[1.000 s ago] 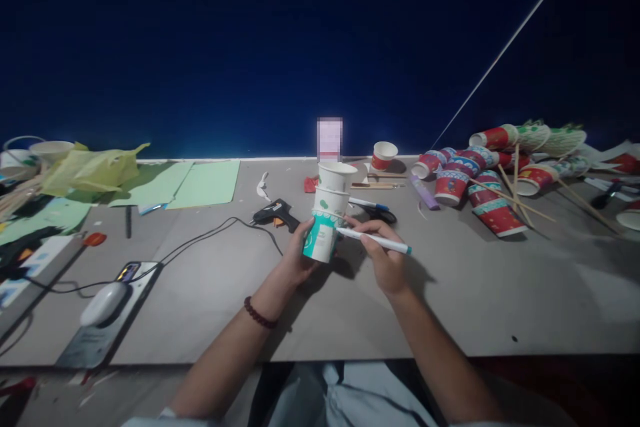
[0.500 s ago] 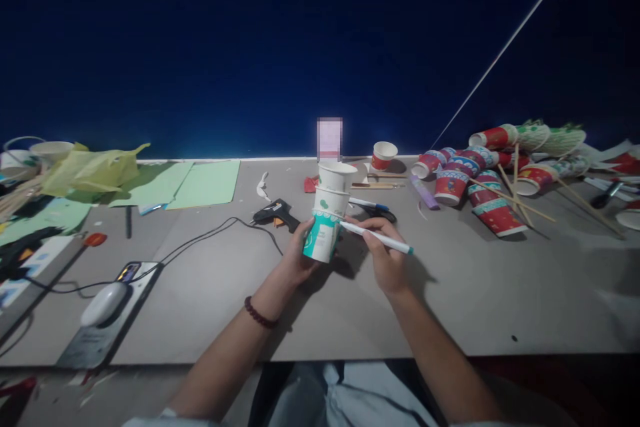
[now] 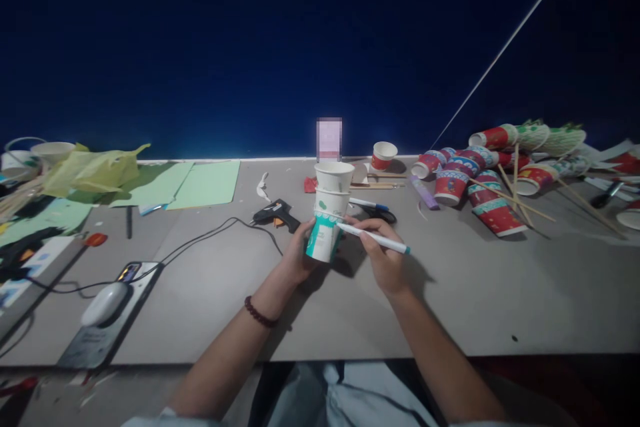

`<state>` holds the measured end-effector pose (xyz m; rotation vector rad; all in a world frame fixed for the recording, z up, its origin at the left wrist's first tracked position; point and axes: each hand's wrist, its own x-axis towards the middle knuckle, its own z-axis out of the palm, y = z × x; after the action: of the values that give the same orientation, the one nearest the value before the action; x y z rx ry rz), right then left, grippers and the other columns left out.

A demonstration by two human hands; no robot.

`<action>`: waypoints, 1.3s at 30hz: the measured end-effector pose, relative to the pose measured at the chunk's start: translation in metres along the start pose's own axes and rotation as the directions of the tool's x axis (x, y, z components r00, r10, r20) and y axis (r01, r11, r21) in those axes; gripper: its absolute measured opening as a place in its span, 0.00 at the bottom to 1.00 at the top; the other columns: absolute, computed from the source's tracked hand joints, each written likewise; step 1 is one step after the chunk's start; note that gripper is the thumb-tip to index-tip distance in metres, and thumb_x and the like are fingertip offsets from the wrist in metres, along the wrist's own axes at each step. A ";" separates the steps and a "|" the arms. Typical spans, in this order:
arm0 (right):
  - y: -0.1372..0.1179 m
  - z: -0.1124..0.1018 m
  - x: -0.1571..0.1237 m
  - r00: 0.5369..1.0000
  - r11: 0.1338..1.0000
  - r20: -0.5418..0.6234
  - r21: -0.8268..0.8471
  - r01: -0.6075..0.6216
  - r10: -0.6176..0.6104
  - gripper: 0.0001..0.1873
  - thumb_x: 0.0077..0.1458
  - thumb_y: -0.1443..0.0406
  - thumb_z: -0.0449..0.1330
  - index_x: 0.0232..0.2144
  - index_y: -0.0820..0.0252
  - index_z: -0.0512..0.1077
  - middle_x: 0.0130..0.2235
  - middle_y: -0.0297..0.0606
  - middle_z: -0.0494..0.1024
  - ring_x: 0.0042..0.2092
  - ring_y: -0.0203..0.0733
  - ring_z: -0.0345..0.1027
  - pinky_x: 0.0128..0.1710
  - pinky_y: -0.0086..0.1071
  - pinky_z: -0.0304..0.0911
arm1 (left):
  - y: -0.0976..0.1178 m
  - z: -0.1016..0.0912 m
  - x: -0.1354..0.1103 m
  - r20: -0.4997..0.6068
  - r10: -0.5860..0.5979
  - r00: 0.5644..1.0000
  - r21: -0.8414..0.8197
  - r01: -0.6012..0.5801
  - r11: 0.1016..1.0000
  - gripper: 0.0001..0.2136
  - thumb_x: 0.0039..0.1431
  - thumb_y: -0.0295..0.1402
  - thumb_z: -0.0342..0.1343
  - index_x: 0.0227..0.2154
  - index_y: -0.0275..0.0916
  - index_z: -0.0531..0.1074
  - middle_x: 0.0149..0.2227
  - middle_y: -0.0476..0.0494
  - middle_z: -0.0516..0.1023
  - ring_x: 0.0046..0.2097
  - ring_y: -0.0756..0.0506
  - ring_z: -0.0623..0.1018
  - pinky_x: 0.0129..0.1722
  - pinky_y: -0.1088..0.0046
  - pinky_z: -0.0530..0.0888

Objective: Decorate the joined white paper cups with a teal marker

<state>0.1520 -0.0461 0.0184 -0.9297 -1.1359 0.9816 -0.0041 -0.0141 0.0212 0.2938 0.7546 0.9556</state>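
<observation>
My left hand is wrapped round the bottom of a stack of three white-and-teal paper cups, held a little above the grey table. In my right hand a white marker pen with a teal end is pinched. Its tip rests against the right side of the lowest cup, just under that cup's rim. A dark bead bracelet sits on my left wrist.
A black glue gun with its cable lies just behind the cups, and scissors and another pen beside it. Several red paper cups and wooden sticks are piled at the right. Green paper sheets lie at the left; a phone and a mouse lie nearer.
The cup stack has turned more upright in my left hand. The pen tip has slid slightly along the lowest cup's side. Nothing else has moved.
</observation>
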 end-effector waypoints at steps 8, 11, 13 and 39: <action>0.002 -0.001 0.000 1.000 1.000 0.005 0.010 0.025 -0.025 0.03 0.57 0.62 0.61 0.34 0.52 0.74 0.45 0.35 0.83 0.51 0.46 0.75 0.53 0.40 0.67 | -0.001 -0.003 0.001 0.001 -0.014 1.000 0.002 0.014 1.000 0.13 0.57 0.39 0.55 0.35 0.33 0.76 0.30 0.39 0.80 0.30 0.43 0.79 0.27 0.69 0.75; 0.002 -0.002 0.000 1.000 1.000 -0.009 0.014 0.017 -0.017 0.03 0.57 0.62 0.61 0.34 0.52 0.74 0.44 0.35 0.83 0.50 0.46 0.76 0.52 0.40 0.68 | 0.000 -0.002 0.000 0.000 -0.024 1.000 0.009 0.024 1.000 0.14 0.57 0.40 0.54 0.34 0.32 0.76 0.29 0.39 0.79 0.29 0.43 0.78 0.25 0.70 0.74; 0.002 -0.001 0.000 1.000 1.000 -0.011 0.014 0.008 -0.008 0.03 0.57 0.62 0.61 0.34 0.52 0.74 0.44 0.36 0.83 0.50 0.47 0.76 0.52 0.40 0.68 | 0.000 -0.001 -0.001 0.010 -0.021 1.000 0.016 0.020 1.000 0.14 0.57 0.40 0.55 0.34 0.32 0.76 0.29 0.39 0.79 0.29 0.43 0.78 0.25 0.70 0.74; 0.001 -0.001 0.000 1.000 0.998 0.010 -0.069 0.004 -0.003 0.03 0.55 0.62 0.61 0.32 0.53 0.75 0.43 0.36 0.83 0.51 0.49 0.75 0.54 0.42 0.67 | 0.000 -0.002 -0.001 0.051 -0.004 0.999 0.023 0.003 1.000 0.14 0.55 0.41 0.58 0.35 0.33 0.73 0.28 0.39 0.78 0.28 0.44 0.77 0.25 0.71 0.74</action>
<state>0.1528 -0.0453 0.0170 -0.9788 -1.1859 0.9505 -0.0060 -0.0153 0.0207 0.3354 0.7197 0.9333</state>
